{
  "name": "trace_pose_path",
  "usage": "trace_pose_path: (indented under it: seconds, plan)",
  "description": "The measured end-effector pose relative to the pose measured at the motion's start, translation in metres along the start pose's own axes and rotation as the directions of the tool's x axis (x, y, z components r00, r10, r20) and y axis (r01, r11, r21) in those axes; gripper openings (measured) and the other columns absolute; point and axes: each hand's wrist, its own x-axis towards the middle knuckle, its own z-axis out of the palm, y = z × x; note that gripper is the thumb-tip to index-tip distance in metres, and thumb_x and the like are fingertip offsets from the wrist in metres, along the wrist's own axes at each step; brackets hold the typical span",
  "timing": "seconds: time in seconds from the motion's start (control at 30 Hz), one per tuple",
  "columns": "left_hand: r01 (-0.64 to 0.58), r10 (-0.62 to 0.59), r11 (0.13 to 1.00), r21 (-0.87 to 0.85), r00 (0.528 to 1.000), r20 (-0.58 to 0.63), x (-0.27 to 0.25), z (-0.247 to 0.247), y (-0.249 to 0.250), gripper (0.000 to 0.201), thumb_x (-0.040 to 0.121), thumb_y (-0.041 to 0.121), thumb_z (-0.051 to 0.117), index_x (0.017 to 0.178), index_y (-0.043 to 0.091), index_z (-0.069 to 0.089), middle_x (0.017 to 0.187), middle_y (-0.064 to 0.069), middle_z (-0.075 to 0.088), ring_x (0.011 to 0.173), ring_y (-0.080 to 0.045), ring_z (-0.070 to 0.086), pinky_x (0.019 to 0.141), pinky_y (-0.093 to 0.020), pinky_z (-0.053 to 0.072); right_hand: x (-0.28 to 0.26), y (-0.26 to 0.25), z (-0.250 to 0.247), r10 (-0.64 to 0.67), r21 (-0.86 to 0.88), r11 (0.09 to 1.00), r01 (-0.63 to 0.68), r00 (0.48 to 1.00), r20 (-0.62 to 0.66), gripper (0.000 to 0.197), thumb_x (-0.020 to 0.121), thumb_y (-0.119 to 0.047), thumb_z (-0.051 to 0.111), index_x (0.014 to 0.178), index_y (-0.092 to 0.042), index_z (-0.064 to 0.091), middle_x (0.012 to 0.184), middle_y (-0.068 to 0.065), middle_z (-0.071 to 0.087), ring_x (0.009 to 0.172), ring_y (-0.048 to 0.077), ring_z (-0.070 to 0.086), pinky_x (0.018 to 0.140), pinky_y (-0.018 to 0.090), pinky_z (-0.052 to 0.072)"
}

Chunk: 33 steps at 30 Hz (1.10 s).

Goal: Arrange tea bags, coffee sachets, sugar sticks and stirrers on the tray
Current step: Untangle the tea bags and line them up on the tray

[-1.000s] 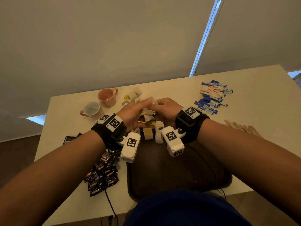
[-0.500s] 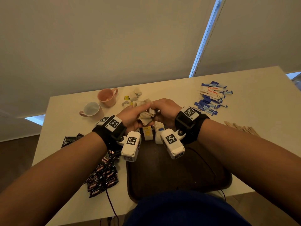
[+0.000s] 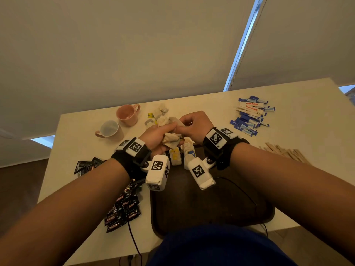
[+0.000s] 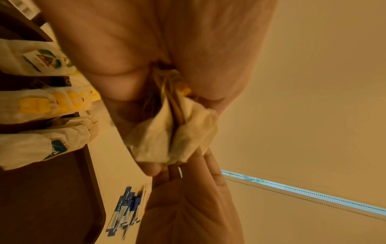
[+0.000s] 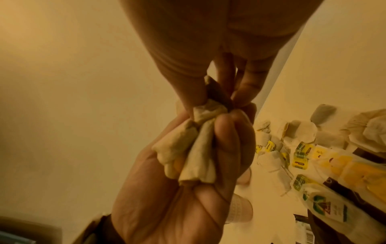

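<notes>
Broadly, the pale table (image 3: 288, 150) carried everything, with a dark brown tray (image 3: 211, 208) set at its near edge in front of the person. Along the tray's far edge several tea bags in pale wrappers (image 3: 175, 157) lay side by side — one with yellow print, one with a blue label. Both hands met just above that far edge. The left hand (image 3: 156, 135) had its fingers curled round a crumpled bunch of tea bags (image 3: 170, 140), and the right hand (image 3: 194, 124) pinched the top of that same bunch between thumb and fingertips (image 5: 244, 97); the right wrist view showed the pinch plainly, and the left wrist view showed the bunch (image 4: 173, 135) wedged between palm and fingers. More loose tea bags (image 3: 160, 115) with yellow tags lay on the table beyond the hands, toward its far edge. Black coffee sachets (image 3: 123, 210) were heaped off the tray's left side, near the table's near-left corner, with a few more (image 3: 86, 166) further left. Blue-and-white sugar sticks (image 3: 249, 116) sat in a pile toward the far-right corner, and wooden stirrers (image 3: 284, 152) lay nearer the right edge — well apart from the tray. Two cups stood at the far-left: a pink cup (image 3: 127, 114) and a white cup (image 3: 109, 129), just beside each other.
</notes>
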Motion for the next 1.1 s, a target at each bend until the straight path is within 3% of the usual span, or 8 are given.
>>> trace_pose_path:
  seconds: [0.13, 0.23, 0.37, 0.5, 0.67, 0.83, 0.93, 1.1]
  plan:
    - [-0.016, 0.015, 1.0, -0.02, 1.0, -0.007, -0.002, -0.001, -0.003, 0.031, 0.099, 0.015, 0.055, 0.126, 0.0, 0.057, 0.11, -0.023, 0.067, 0.084, -0.026, 0.071, 0.065, -0.03, 0.058, -0.003, 0.0, -0.001, -0.023, -0.001, 1.0, 0.023, 1.0, 0.02, 0.012, 0.086, -0.021, 0.071, 0.083, -0.01, 0.074, 0.075, 0.007, 0.071, 0.061, 0.008, 0.06, 0.061, 0.023, 0.05]
    - [-0.031, 0.031, 1.0, -0.005, 0.999, -0.011, -0.002, -0.004, -0.006, 0.027, 0.098, 0.015, 0.056, 0.121, 0.003, 0.061, 0.108, -0.018, 0.07, 0.087, -0.025, 0.071, 0.064, -0.029, 0.058, -0.004, 0.001, -0.004, 0.017, 0.112, 0.993, -0.02, 0.999, 0.034, 0.008, 0.089, -0.009, 0.066, 0.089, -0.005, 0.073, 0.078, 0.005, 0.071, 0.062, 0.007, 0.066, 0.065, 0.02, 0.057]
    - [-0.034, 0.034, 0.999, 0.007, 0.999, -0.028, -0.004, -0.006, -0.007, 0.019, 0.099, 0.014, 0.054, 0.113, 0.007, 0.064, 0.094, -0.013, 0.073, 0.078, -0.022, 0.072, 0.061, -0.028, 0.058, -0.004, 0.003, -0.007, 0.091, 0.225, 0.97, -0.097, 0.995, 0.04, 0.006, 0.089, -0.001, 0.064, 0.09, -0.001, 0.069, 0.08, 0.009, 0.069, 0.067, 0.018, 0.07, 0.07, 0.03, 0.061]
    - [-0.03, 0.03, 1.0, -0.001, 0.999, -0.032, -0.006, -0.009, -0.007, 0.021, 0.098, 0.016, 0.056, 0.116, 0.005, 0.062, 0.092, -0.013, 0.072, 0.079, -0.023, 0.072, 0.061, -0.029, 0.058, -0.005, 0.004, -0.008, 0.117, 0.248, 0.961, -0.119, 0.993, 0.022, 0.005, 0.089, 0.0, 0.064, 0.093, -0.002, 0.065, 0.081, 0.01, 0.067, 0.061, 0.019, 0.069, 0.066, 0.031, 0.061]
    - [0.013, -0.011, 0.999, 0.041, 0.999, -0.041, -0.008, -0.015, -0.007, 0.022, 0.096, 0.021, 0.059, 0.115, 0.01, 0.065, 0.086, -0.013, 0.071, 0.075, -0.025, 0.07, 0.063, -0.032, 0.058, -0.008, 0.005, -0.01, 0.095, 0.236, 0.966, -0.103, 0.994, 0.045, 0.031, 0.083, 0.015, 0.057, 0.104, -0.007, 0.063, 0.084, 0.014, 0.062, 0.06, 0.016, 0.069, 0.058, 0.027, 0.059]
    - [0.051, -0.049, 0.997, 0.062, 0.998, -0.043, -0.01, -0.017, -0.007, 0.023, 0.096, 0.025, 0.059, 0.114, 0.011, 0.065, 0.086, -0.014, 0.068, 0.071, -0.025, 0.066, 0.059, -0.032, 0.057, -0.007, 0.006, -0.008, 0.15, 0.302, 0.939, -0.167, 0.986, 0.078, 0.039, 0.083, 0.017, 0.048, 0.094, -0.016, 0.066, 0.097, 0.022, 0.062, 0.079, 0.034, 0.072, 0.074, 0.042, 0.061]
    - [0.08, -0.076, 0.995, 0.052, 0.995, -0.066, -0.009, -0.02, -0.008, 0.03, 0.091, 0.028, 0.066, 0.116, 0.01, 0.066, 0.091, -0.016, 0.066, 0.073, -0.027, 0.067, 0.061, -0.034, 0.056, -0.006, 0.005, -0.008, 0.199, 0.392, 0.897, -0.205, 0.978, 0.055, 0.034, 0.086, 0.015, 0.045, 0.091, -0.01, 0.067, 0.087, 0.018, 0.064, 0.073, 0.031, 0.07, 0.076, 0.044, 0.061]
    - [0.063, -0.06, 0.998, 0.032, 0.995, -0.077, -0.009, -0.021, -0.008, 0.057, 0.068, 0.03, 0.079, 0.118, 0.01, 0.061, 0.097, -0.017, 0.063, 0.071, -0.027, 0.067, 0.06, -0.033, 0.058, -0.007, 0.002, -0.012, 0.27, 0.53, 0.812, -0.245, 0.962, 0.032, 0.032, 0.085, 0.016, 0.04, 0.094, -0.002, 0.064, 0.085, 0.016, 0.06, 0.075, 0.029, 0.064, 0.067, 0.034, 0.059]
